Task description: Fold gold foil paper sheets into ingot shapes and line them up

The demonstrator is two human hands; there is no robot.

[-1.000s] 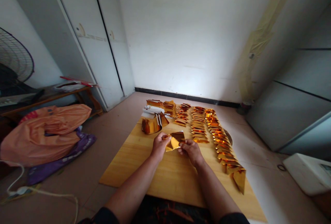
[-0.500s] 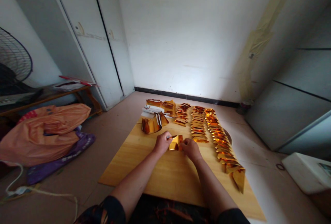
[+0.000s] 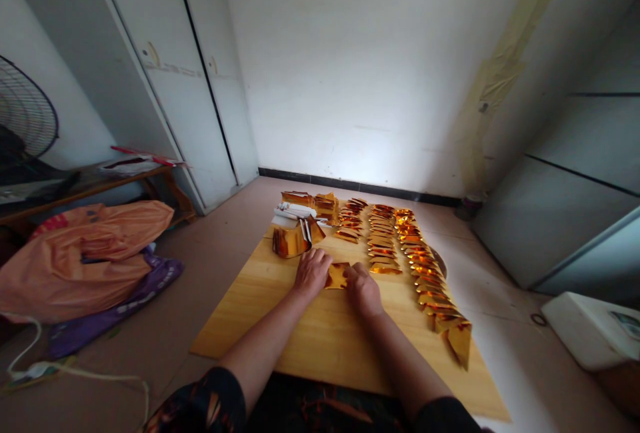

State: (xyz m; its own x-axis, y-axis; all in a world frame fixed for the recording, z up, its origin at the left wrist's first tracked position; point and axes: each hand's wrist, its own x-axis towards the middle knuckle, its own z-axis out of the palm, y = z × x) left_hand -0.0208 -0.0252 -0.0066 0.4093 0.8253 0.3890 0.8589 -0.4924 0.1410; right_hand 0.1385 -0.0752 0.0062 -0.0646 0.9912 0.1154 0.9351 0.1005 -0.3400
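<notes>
A small sheet of gold foil paper [image 3: 338,276] lies on the wooden board between my two hands. My left hand [image 3: 313,273], fingers bent and pressed together, grips its left edge. On the opposite edge my right hand [image 3: 365,288] is closed in the same way, the fingertips partly hidden behind the knuckles. To the right stand rows of folded gold paper pieces [image 3: 384,240], and a longer row of shiny folded pieces [image 3: 426,278] runs along the board's right side. Beyond my left hand sits a curved stack of gold paper sheets [image 3: 290,241].
The wooden board [image 3: 260,313] is low, close to my lap. White paper bundles [image 3: 296,210] lie at its far left corner. An orange plastic bag [image 3: 90,253] and a purple bag [image 3: 120,306] rest on the floor at left. A white box [image 3: 590,333] stands at right.
Both hands have turned palm-down and press lower on the gold foil paper, which now lies flatter and looks narrower. The rows of folded pieces have stayed put.
</notes>
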